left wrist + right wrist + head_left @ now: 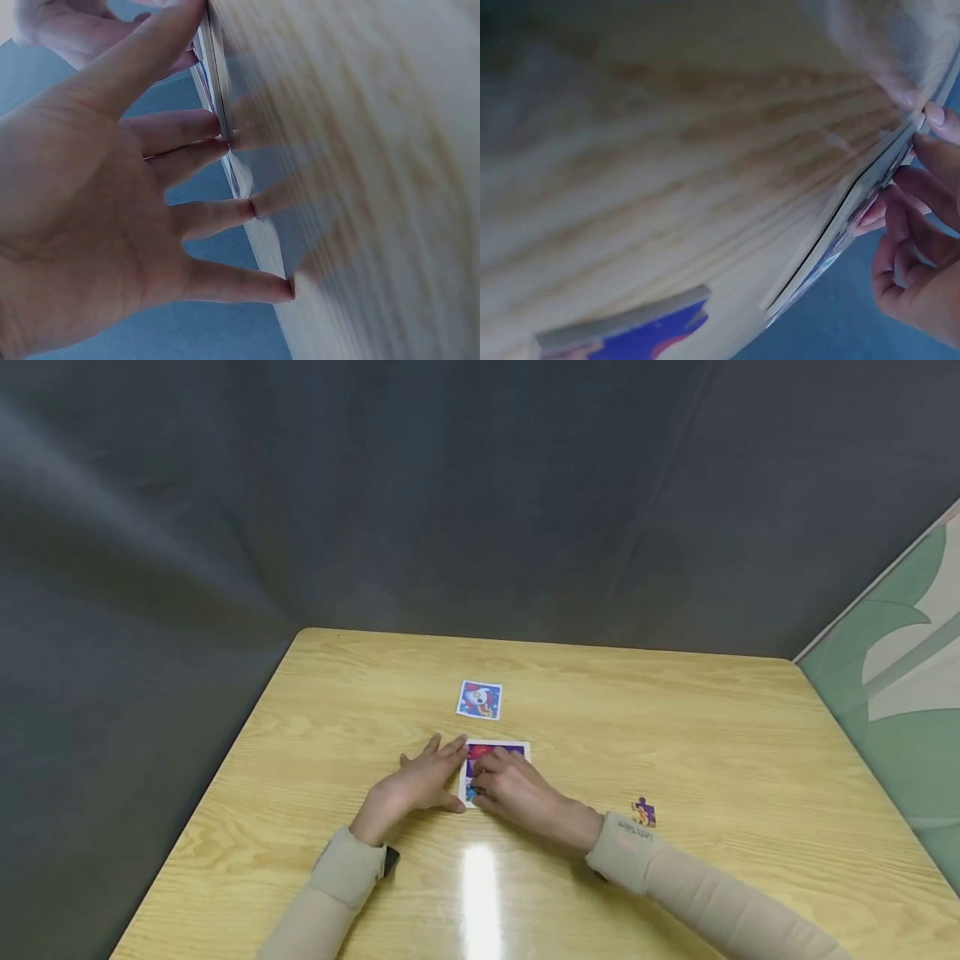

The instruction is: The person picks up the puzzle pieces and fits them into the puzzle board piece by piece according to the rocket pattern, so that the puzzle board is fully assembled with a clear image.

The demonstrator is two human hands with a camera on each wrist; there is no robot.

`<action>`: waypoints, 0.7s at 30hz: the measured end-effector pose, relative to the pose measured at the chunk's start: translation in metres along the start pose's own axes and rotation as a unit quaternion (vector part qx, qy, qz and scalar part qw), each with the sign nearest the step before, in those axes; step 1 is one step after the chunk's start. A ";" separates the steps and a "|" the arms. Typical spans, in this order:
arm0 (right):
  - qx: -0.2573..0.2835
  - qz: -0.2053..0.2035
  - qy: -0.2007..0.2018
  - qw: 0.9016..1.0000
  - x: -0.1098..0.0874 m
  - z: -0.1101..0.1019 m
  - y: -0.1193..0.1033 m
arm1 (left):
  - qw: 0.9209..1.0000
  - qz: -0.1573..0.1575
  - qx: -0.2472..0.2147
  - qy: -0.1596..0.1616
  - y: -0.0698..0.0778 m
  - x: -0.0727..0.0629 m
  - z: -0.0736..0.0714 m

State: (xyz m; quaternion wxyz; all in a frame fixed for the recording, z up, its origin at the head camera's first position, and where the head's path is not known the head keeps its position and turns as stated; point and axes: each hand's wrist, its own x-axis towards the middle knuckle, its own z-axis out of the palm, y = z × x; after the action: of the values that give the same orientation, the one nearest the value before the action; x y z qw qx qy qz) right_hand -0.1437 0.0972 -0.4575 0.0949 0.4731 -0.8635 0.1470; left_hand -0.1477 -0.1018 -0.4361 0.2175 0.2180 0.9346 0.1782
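A small jigsaw puzzle in a white-bordered tray (pixel 527 750) lies before me, showing red, purple and blue artwork. My left hand (pixel 420 781) is spread along its left side, with thumb and fingertips at the border. In the left wrist view, these straight fingers (pixel 214 217) come down to the tabletop beside the tray. My right hand (pixel 517 789) bends over the puzzle, thumb and fingertips meeting its lower left part and hiding much of the picture. I cannot tell whether a piece is pinched there. In the right wrist view, the right fingers (pixel 926 187) are bent at the tray's edge.
One loose purple and orange puzzle piece (pixel 644 812) lies on the wooden table (pixel 337 693) near my right forearm. A small square picture card (pixel 480 700) lies beyond the tray. Dark curtain (pixel 450 493) hangs behind the table, and a green patterned panel (pixel 900 693) borders the right.
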 end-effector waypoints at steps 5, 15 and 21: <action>-0.006 0.016 -0.002 1.000 0.005 0.000 -0.003 | 1.000 -0.006 0.003 0.010 -0.001 0.002 -0.006; 0.011 0.070 0.079 0.994 -0.042 -0.041 0.025 | 1.000 -0.001 0.002 0.000 0.000 0.003 -0.004; 0.014 0.116 0.090 0.989 -0.109 -0.062 0.052 | 1.000 -0.008 0.001 -0.001 -0.004 -0.001 -0.008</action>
State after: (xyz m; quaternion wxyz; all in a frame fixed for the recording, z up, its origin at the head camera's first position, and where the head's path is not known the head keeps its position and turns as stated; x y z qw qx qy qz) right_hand -0.1279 0.2315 -0.4412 0.1478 0.3560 -0.8983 0.2111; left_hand -0.1520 -0.1070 -0.4311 0.2194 0.2106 0.9364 0.1753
